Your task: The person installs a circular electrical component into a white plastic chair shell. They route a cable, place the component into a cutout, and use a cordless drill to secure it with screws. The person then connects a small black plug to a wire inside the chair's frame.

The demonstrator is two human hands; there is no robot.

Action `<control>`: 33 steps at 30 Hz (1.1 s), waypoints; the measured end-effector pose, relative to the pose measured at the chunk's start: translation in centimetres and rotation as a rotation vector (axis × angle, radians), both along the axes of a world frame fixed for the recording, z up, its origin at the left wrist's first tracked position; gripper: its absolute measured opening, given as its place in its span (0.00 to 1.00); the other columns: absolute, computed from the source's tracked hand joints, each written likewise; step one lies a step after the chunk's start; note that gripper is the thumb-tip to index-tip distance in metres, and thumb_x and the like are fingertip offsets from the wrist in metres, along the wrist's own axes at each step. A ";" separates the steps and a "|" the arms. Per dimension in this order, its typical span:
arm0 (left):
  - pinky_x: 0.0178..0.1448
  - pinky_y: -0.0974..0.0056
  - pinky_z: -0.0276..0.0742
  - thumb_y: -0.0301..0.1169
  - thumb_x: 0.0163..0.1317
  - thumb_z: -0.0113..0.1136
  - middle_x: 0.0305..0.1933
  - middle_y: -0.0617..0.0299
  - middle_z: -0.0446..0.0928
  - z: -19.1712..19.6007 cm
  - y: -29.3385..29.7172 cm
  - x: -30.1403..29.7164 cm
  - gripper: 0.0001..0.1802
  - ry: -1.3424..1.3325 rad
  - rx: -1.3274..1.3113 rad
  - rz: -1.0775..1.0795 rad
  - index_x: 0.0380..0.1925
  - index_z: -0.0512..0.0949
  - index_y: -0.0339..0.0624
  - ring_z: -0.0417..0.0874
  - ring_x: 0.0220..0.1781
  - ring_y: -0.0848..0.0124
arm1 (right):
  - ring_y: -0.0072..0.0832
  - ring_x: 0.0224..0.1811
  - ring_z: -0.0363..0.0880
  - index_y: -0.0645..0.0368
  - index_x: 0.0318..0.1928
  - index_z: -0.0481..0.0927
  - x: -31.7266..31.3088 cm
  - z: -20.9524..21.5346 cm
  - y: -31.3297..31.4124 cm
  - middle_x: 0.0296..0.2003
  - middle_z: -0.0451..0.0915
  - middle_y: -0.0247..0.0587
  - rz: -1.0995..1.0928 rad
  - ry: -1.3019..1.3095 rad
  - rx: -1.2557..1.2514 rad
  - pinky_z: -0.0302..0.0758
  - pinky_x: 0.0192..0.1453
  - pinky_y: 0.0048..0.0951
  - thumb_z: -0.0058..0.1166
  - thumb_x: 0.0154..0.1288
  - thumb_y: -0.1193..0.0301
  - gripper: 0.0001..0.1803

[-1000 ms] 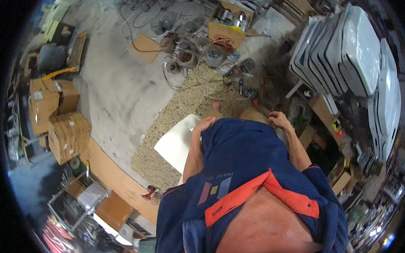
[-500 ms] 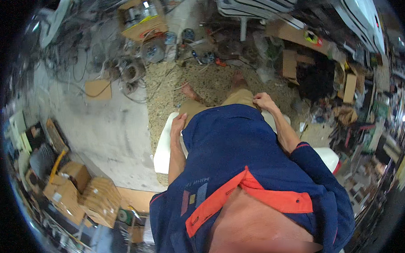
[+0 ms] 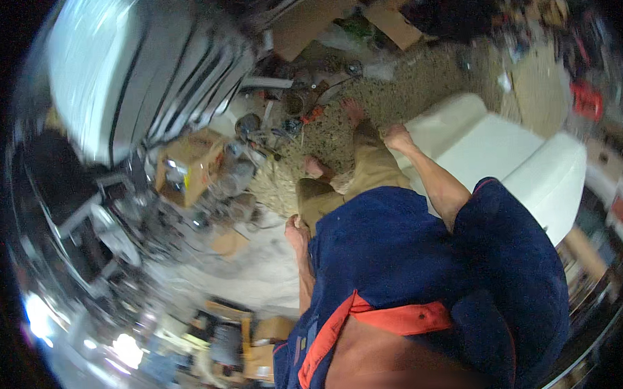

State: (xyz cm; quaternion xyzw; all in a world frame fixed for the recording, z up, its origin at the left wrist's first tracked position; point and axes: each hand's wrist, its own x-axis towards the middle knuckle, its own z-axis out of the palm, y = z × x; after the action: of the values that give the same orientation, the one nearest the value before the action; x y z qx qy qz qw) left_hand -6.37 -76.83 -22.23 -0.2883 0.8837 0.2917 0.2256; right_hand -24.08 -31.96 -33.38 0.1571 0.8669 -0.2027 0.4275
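My left hand (image 3: 297, 233) is closed at the outer side of my left thigh, its curled fingers against the tan trousers (image 3: 379, 161). My right hand (image 3: 397, 138) is closed near my right knee and seems to pinch the same cloth. Neither hand shows any tool. Both forearms come out of a dark blue shirt (image 3: 395, 239) with a red-orange collar. Below my knees, my bare feet rest on the speckled floor (image 3: 333, 135). Close to my right forearm stands a smooth white seat (image 3: 509, 150) with raised, rounded sides.
A cardboard box (image 3: 190, 168) with things in it stands at the left, among cables and wire coils. Large pale ribbed panels (image 3: 163, 76) rise at the far left. A red plastic crate (image 3: 586, 101) lies at the right. More boxes (image 3: 271, 329) and clutter fill the lower left.
The view has turned to the right and tilts, so the white seat shows far more and the ribbed panels now stand at the left. Both hands stay at the trousers.
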 end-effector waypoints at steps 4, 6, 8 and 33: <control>0.59 0.53 0.82 0.33 0.67 0.65 0.48 0.43 0.88 0.6 0.1 -11.7 0.18 -0.106 0.100 -0.356 0.52 0.84 0.34 0.89 0.54 0.51 | 0.52 0.62 0.80 0.57 0.62 0.80 2.2 -3.1 -2.7 0.57 0.83 0.57 -0.451 -0.093 -0.073 0.77 0.66 0.50 0.62 0.66 0.58 0.28; 0.53 0.54 0.82 0.37 0.70 0.64 0.41 0.49 0.88 -2.2 0.6 -17.4 0.14 -0.066 0.130 -0.648 0.49 0.85 0.40 0.90 0.47 0.54 | 0.53 0.63 0.79 0.58 0.65 0.77 3.5 -3.7 -4.0 0.59 0.81 0.59 -0.595 -0.141 -0.052 0.76 0.67 0.50 0.65 0.64 0.55 0.33; 0.48 0.56 0.82 0.36 0.69 0.67 0.38 0.51 0.88 -6.5 1.9 -22.0 0.13 -0.224 0.198 -0.549 0.48 0.85 0.42 0.90 0.43 0.59 | 0.55 0.64 0.78 0.60 0.68 0.75 5.0 -4.3 -5.0 0.60 0.80 0.61 -0.648 -0.124 0.020 0.75 0.69 0.51 0.68 0.61 0.52 0.39; 0.47 0.52 0.82 0.40 0.74 0.55 0.40 0.63 0.82 -89.8 8.6 -35.1 0.12 -0.519 2.399 1.180 0.43 0.82 0.46 0.84 0.45 0.65 | 0.56 0.59 0.75 0.62 0.71 0.67 10.2 -12.1 -7.4 0.55 0.71 0.57 -0.851 -0.380 0.150 0.76 0.62 0.54 0.72 0.57 0.55 0.46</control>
State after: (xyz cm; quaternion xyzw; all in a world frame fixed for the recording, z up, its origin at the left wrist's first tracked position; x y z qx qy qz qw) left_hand -41.49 -68.18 -111.99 -0.2944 -0.2324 0.8639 0.3362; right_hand -13.86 -39.34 -45.46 0.5634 0.6441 -0.2642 0.4449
